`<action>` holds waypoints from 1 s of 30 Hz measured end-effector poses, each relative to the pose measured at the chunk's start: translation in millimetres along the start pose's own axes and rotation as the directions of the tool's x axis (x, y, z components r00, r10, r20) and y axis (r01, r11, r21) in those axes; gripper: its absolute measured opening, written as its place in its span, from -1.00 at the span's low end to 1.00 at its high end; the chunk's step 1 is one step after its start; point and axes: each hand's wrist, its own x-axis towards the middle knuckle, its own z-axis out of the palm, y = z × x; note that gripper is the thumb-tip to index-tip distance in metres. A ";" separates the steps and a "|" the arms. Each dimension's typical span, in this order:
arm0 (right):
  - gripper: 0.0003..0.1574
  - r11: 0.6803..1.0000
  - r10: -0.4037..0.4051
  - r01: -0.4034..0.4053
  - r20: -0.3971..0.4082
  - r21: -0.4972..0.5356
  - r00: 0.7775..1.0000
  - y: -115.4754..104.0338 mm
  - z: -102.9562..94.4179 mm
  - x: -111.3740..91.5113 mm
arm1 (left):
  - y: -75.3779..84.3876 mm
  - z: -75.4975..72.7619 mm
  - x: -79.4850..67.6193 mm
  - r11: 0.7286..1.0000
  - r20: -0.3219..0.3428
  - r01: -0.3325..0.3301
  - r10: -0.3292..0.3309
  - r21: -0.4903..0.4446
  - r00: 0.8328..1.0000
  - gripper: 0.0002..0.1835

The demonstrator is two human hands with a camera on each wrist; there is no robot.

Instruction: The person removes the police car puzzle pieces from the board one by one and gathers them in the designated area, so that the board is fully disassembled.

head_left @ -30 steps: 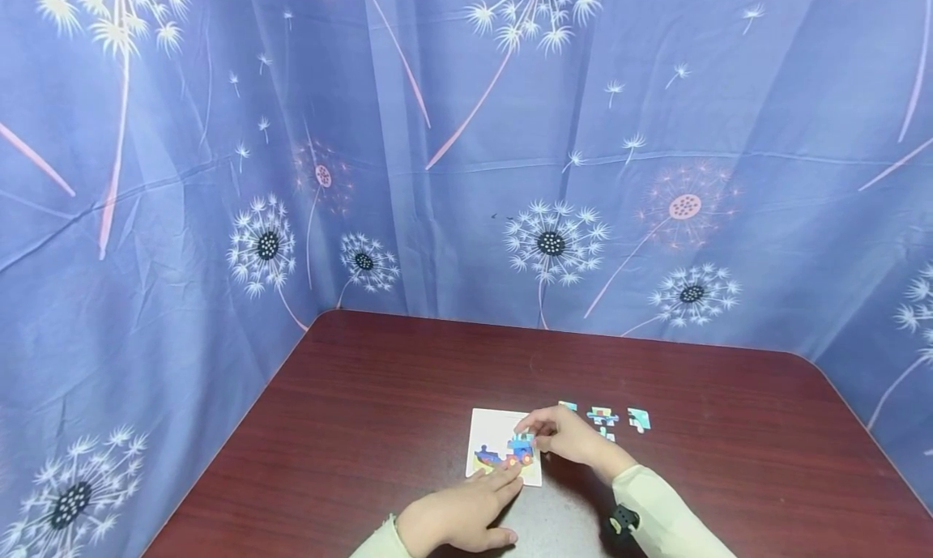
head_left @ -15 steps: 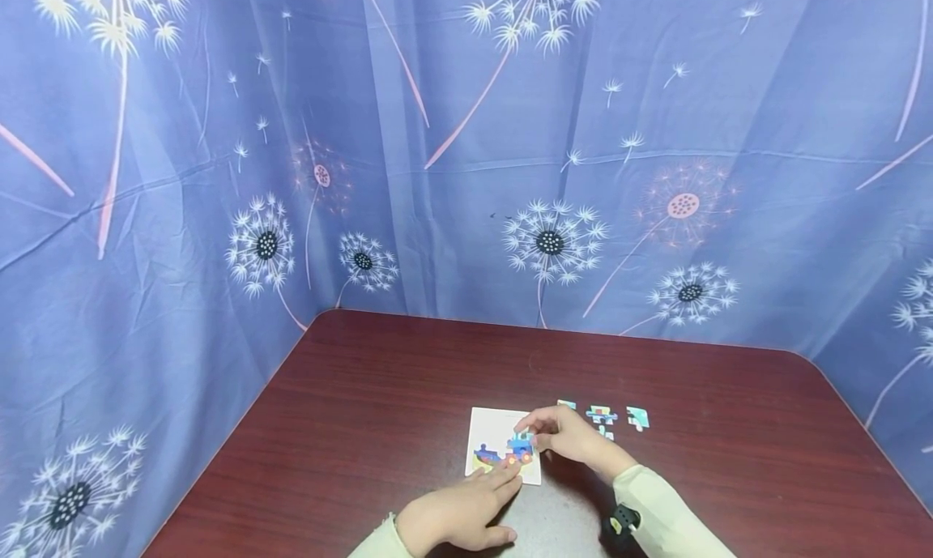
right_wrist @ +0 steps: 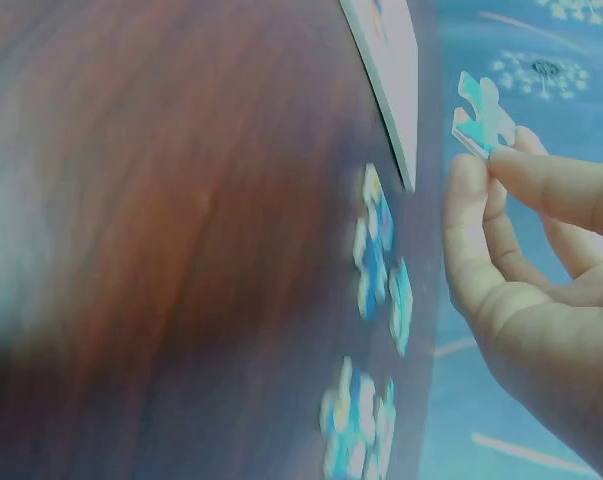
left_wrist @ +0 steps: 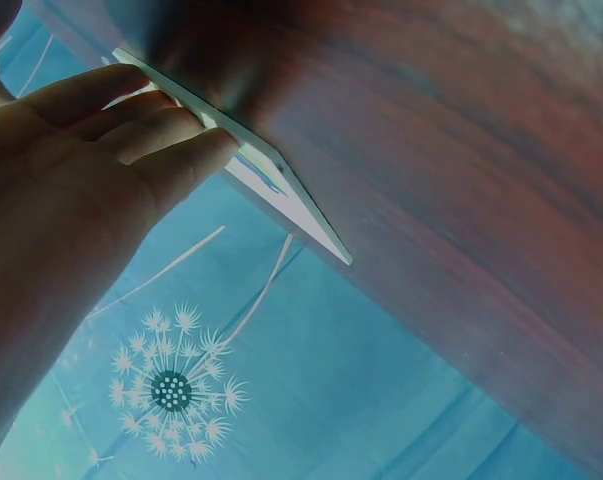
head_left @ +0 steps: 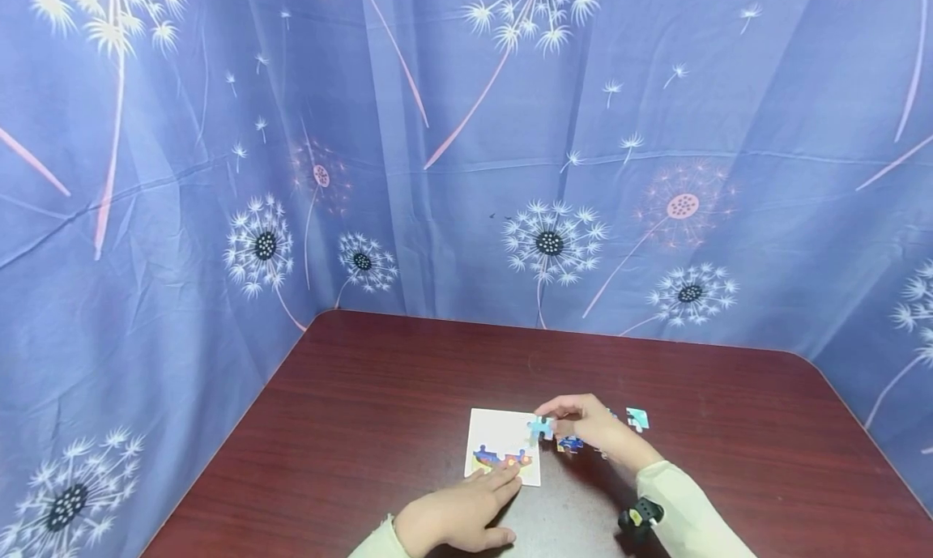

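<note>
A white puzzle board lies on the table, with some train pieces in its lower part. My left hand rests on its near edge with fingers stretched out; in the left wrist view the fingertips press the board. Between thumb and fingertips, my right hand pinches a light blue puzzle piece over the board's right edge. The right wrist view shows this piece held up clear of the table. A dark blue puzzle piece lies just right of the board, under the right hand.
Another light blue piece lies farther right on the table. Several loose pieces appear in the right wrist view, partly hidden by my hand in the head view. A blue dandelion curtain hangs behind the table.
My right hand has moved right and away from the board's middle. The blue piece it held over the train picture is gone from there; a light blue piece now shows in its fingers. Left hand unmoved.
</note>
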 end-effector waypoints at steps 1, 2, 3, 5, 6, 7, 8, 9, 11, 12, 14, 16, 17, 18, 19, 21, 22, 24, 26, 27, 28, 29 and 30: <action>-0.67 1.000 0.004 -0.004 -0.007 -0.001 1.000 0.9 -3.8 -1.5 | -0.2 0.0 0.0 1.000 -0.001 0.000 0.000 -0.002 1.000 -0.30; -0.67 1.000 0.018 -0.018 -0.014 0.003 1.000 1.9 -7.8 -3.3 | -0.3 0.0 -0.1 1.000 -0.003 -0.001 0.001 -0.001 1.000 -0.30; -0.66 1.000 0.022 -0.022 -0.017 0.013 1.000 3.4 -12.0 -4.9 | -0.4 -0.1 -0.2 1.000 -0.003 -0.001 0.001 -0.002 1.000 -0.30; -0.65 0.999 0.034 -0.033 -0.026 0.035 0.999 6.1 -20.6 -9.0 | -0.3 -0.6 -0.7 1.000 -0.004 -0.001 0.001 -0.009 1.000 -0.30; -0.64 0.998 0.036 -0.035 -0.028 0.049 0.999 7.5 -24.9 -11.5 | -0.3 -0.9 -0.8 1.000 -0.004 0.000 0.000 -0.011 1.000 -0.30; -0.63 0.998 0.036 -0.035 -0.029 0.056 0.999 9.1 -29.3 -14.2 | -0.1 -1.0 -1.1 1.000 -0.005 0.000 0.000 -0.011 1.000 -0.29; -0.63 0.997 0.041 -0.039 -0.034 0.065 0.999 10.2 -33.5 -17.3 | 0.0 -1.2 -1.3 1.000 -0.004 0.001 -0.001 -0.011 1.000 -0.29; -0.61 0.997 0.040 -0.038 -0.036 0.069 0.999 11.3 -37.9 -20.6 | 0.1 -1.4 -1.6 1.000 0.001 0.004 -0.004 -0.016 1.000 -0.29; -0.59 0.996 0.047 -0.043 -0.042 0.078 0.998 13.6 -45.9 -27.8 | 0.2 -1.5 -1.9 1.000 0.008 0.009 -0.009 -0.023 1.000 -0.29; -0.58 0.995 0.052 -0.047 -0.047 0.086 0.998 15.0 -49.7 -31.3 | 0.0 -1.7 -1.9 1.000 0.011 0.012 -0.012 -0.026 1.000 -0.29; -0.56 0.994 0.061 -0.055 -0.058 0.092 0.996 17.5 -56.9 -38.2 | 0.0 -1.8 -2.4 0.999 0.022 0.018 -0.017 -0.036 1.000 -0.28; -0.54 0.993 0.073 -0.067 -0.068 0.093 0.995 20.7 -63.6 -44.7 | -0.1 -1.7 -2.7 0.999 0.027 0.021 -0.019 -0.044 0.999 -0.28; -0.53 0.993 0.082 -0.075 -0.074 0.092 0.994 22.4 -67.0 -47.8 | -0.2 -1.5 -2.8 0.999 0.027 0.019 -0.018 -0.043 0.999 -0.28; -0.52 0.993 0.089 -0.082 -0.081 0.088 0.993 24.1 -70.3 -50.9 | -0.3 -1.4 -2.9 0.999 0.026 0.017 -0.016 -0.043 1.000 -0.28; -0.51 0.993 0.093 -0.087 -0.083 0.081 0.992 25.7 -73.6 -54.0 | -0.3 -1.2 -2.9 0.999 0.023 0.014 -0.013 -0.040 1.000 -0.28; -0.50 0.992 0.108 -0.101 -0.090 0.079 0.990 29.1 -79.7 -59.6 | -0.3 -1.0 -3.0 0.999 0.013 0.009 -0.009 -0.031 1.000 -0.29; -0.49 0.991 0.118 -0.110 -0.095 0.080 0.988 30.8 -82.3 -62.2 | -0.4 -0.8 -2.9 1.000 0.008 0.006 -0.006 -0.025 1.000 -0.29; -0.49 0.990 0.129 -0.123 -0.096 0.071 0.987 33.6 -86.9 -67.3 | -0.3 -0.3 -2.4 1.000 0.000 0.003 -0.003 -0.012 1.000 -0.29; -0.49 0.987 0.154 -0.147 -0.095 0.071 0.983 36.2 -90.0 -72.2 | 0.0 -0.3 -2.3 1.000 0.001 0.003 -0.003 -0.011 1.000 -0.29; -0.50 0.984 0.169 -0.163 -0.094 0.070 0.981 37.6 -91.1 -74.6 | 0.2 -0.3 -2.1 1.000 0.003 0.003 -0.003 -0.011 1.000 -0.29; -0.50 0.982 0.183 -0.177 -0.090 0.065 0.979 39.0 -92.3 -77.3 | 0.3 -0.3 -1.9 1.000 0.005 0.003 -0.003 -0.012 1.000 -0.29; -0.51 0.980 0.192 -0.188 -0.085 0.058 0.978 40.2 -93.1 -79.7 | 0.4 -0.4 -1.7 1.000 0.009 0.004 -0.004 -0.015 1.000 -0.28; -0.51 0.979 0.200 -0.196 -0.080 0.055 0.977 41.6 -93.8 -81.9 | 0.5 -0.6 -1.7 1.000 0.013 0.006 -0.006 -0.018 1.000 -0.28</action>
